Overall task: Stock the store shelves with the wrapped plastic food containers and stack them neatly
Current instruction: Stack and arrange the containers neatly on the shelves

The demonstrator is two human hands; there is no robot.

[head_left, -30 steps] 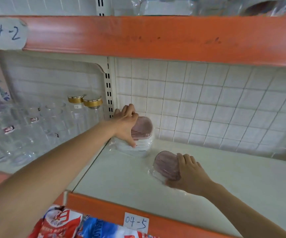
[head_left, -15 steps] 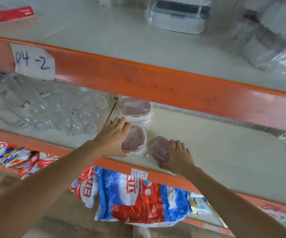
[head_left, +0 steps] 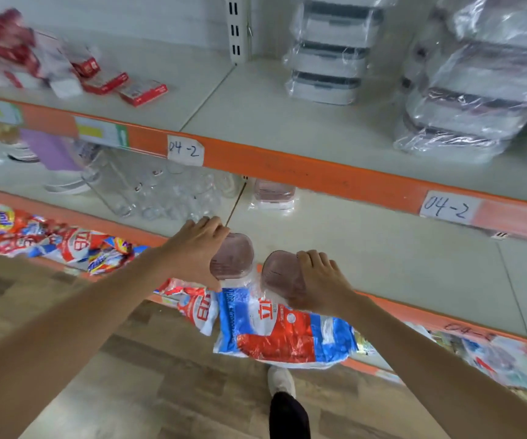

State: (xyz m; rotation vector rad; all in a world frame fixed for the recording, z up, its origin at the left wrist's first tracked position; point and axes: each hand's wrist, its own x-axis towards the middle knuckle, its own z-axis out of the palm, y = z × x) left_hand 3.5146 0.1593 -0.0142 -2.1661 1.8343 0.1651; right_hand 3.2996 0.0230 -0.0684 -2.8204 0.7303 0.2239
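Pinkish, film-wrapped plastic fills both of your hands: your left hand point(head_left: 196, 248) curls its fingers over the far edge and its thumb under the near edge of one container point(head_left: 233, 255), and your right hand point(head_left: 317, 282) grips a second container point(head_left: 279, 274) from its right side, fingers hooked over the lid. The two containers sit just beside each other, apart by a narrow gap, at the front lip of the middle shelf point(head_left: 382, 248); you cannot tell whether they rest on it or are held just above it. At 12 o'clock from your left hand, deep at the back of that shelf, a stack point(head_left: 273, 194) of the same pink-lidded containers stands under the orange rail point(head_left: 319, 175), whose paper label point(head_left: 185, 151) reads 04-2. Clear glasses point(head_left: 173, 194) crowd the shelf at 11 o'clock. On the top shelf, at 1 o'clock, a grey-lidded wrapped stack point(head_left: 328, 68) stands upright, and at 2 o'clock a leaning wrapped pile point(head_left: 471, 112). Red-white-blue bags point(head_left: 275, 331) lie below your hands at 6 o'clock, with your shoe point(head_left: 281, 380) on the wood floor point(head_left: 145, 375).
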